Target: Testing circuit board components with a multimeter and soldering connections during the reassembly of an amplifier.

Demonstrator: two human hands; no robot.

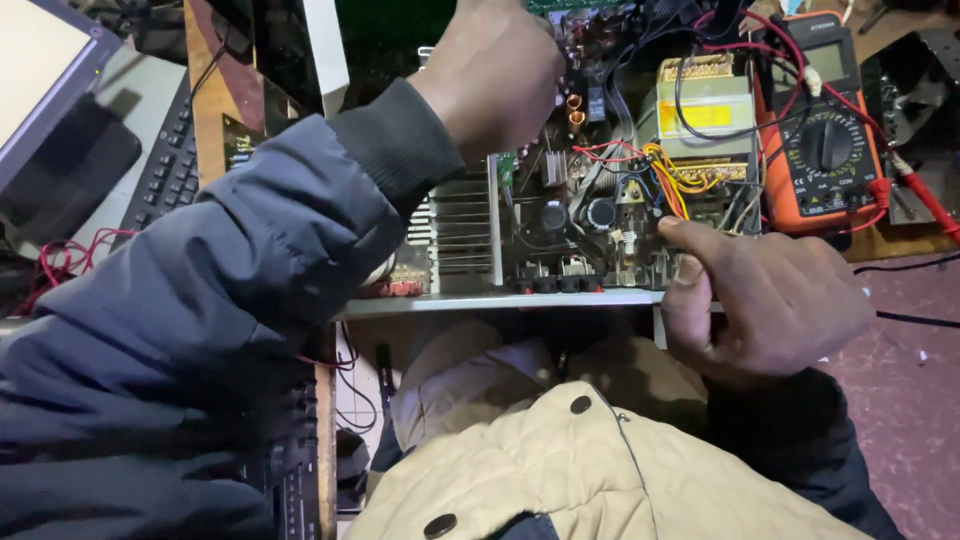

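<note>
An opened electronic chassis (500,300) lies in front of me, its circuit board (590,200) full of capacitors, coils and coloured wires. My left hand (495,75) reaches over the far part of the board with its fingers curled; what they touch is hidden behind the hand. My right hand (765,290) rests at the near right corner of the chassis, fingers curled, thumb pressing on the board's edge next to yellow and red wires (670,170). A yellow-taped transformer (705,105) stands on the board's right side.
An orange multimeter (825,140) with red and black leads lies right of the chassis. A finned heat sink (460,230) fills the board's left part. A keyboard (165,170) and a screen (45,70) stand at the left. My tan quilted jacket (580,470) fills the bottom.
</note>
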